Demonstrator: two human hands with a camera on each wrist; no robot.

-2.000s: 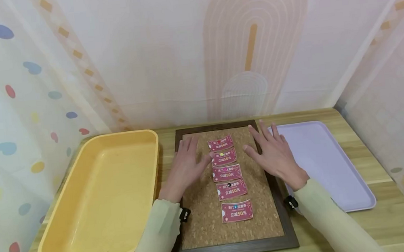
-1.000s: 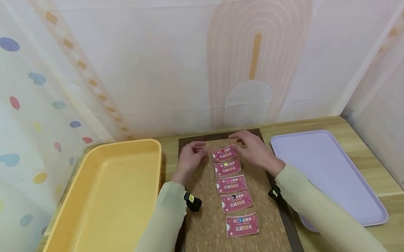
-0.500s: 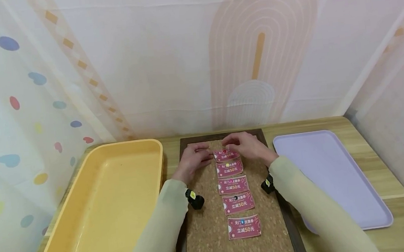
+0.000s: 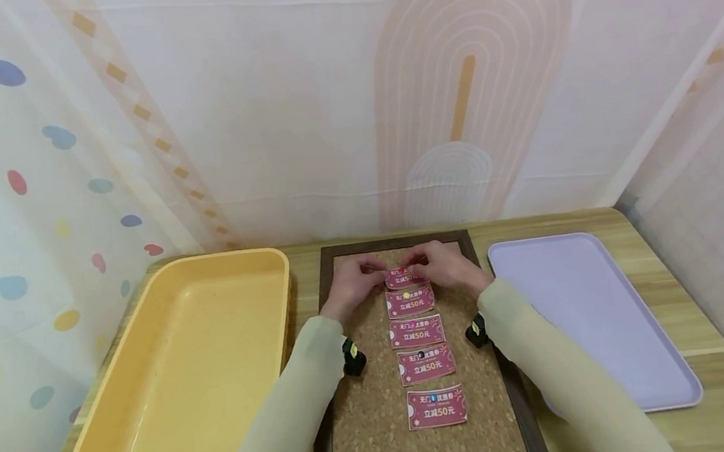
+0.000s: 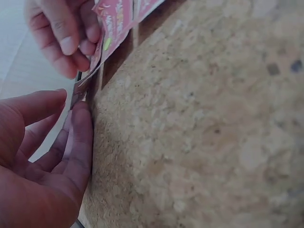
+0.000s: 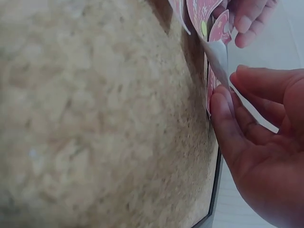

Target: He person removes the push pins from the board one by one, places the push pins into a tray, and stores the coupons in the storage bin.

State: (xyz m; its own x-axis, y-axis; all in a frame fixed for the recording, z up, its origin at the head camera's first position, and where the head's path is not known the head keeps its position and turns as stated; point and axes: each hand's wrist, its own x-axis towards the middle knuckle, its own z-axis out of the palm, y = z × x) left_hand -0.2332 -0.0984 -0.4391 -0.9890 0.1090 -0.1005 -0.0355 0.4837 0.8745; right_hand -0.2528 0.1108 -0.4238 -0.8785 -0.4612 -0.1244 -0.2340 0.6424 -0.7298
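Moved rightward since half a second ago, the left hand (image 4: 353, 286) now reaches the left end of the farthest coupon (image 4: 400, 279), though I cannot tell whether it grips; the right hand (image 4: 446, 265) pinches the right end. That coupon is at the far end of the cork board (image 4: 367, 415), beyond four other coupons (image 4: 416, 332), between a yellow tub (image 4: 201, 365) left and a lilac tray (image 4: 590, 320) right.

Your head camera looks forward and down over the corkboard (image 4: 367, 415), while both wrist cameras face it close up, sharing the coupons (image 4: 411, 308) near its far edge.
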